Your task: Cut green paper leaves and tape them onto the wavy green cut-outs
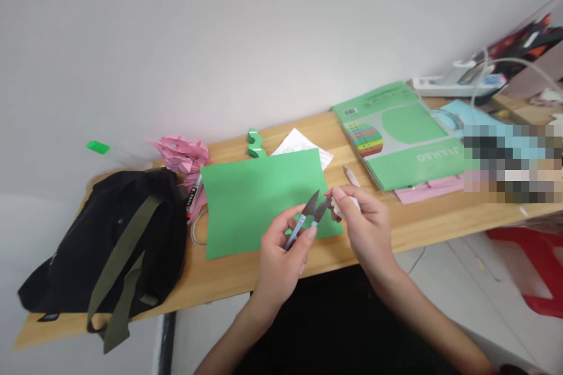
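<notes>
My left hand (pixel 281 252) is closed round a small pair of blue-handled thread snips (pixel 309 217), blades pointing up and right. My right hand (pixel 365 225) is pinched on a small white crumpled wad (pixel 342 206), held right at the blade tips. Both hands hover over the near edge of a green paper sheet (pixel 259 196) lying flat on the wooden desk (pixel 422 222).
A black bag with olive straps (pixel 109 246) sits at the desk's left end. Crumpled pink paper (pixel 180 153), a green paper cut-out (pixel 255 143) and white paper (pixel 299 142) lie behind the sheet. A coloured-paper pack (pixel 396 135) and power strip (pixel 453 83) are at the right.
</notes>
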